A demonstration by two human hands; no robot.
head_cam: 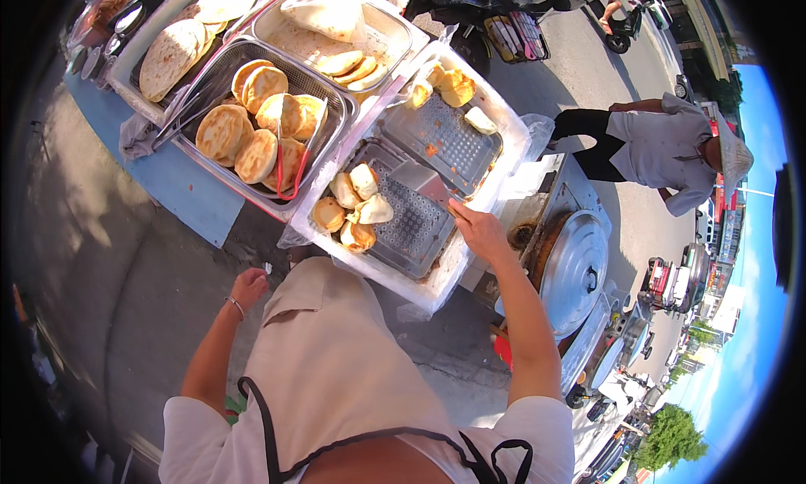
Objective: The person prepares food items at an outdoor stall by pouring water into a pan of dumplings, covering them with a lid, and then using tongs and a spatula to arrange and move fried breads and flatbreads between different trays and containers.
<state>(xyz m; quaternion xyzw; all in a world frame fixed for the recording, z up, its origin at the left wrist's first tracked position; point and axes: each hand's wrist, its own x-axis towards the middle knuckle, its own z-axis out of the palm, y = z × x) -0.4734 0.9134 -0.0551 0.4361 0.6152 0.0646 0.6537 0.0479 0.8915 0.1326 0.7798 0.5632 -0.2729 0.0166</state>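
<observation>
My right hand (482,231) grips the handle of a broad metal spatula (423,179). Its blade reaches over a perforated metal tray (412,235) set in a white foam box (463,273). Several browned stuffed buns (357,237) crowd the left side of that tray. Behind it, a second perforated tray (434,128) bears more fried buns (456,87) and one pale bun (480,120). My left hand (250,286) hangs low beside my beige apron (327,333), its fingers curled in. Just past its fingertips shows a small white scrap (268,268); whether they touch it is unclear.
Tongs with red grips (291,169) rest among round flatbreads (221,133) in a steel basket (286,207). Larger flatbreads (169,59) lie at far left. A big lidded pan (574,276) stands right of the box. A person in a conical hat (661,131) stands on the street beyond.
</observation>
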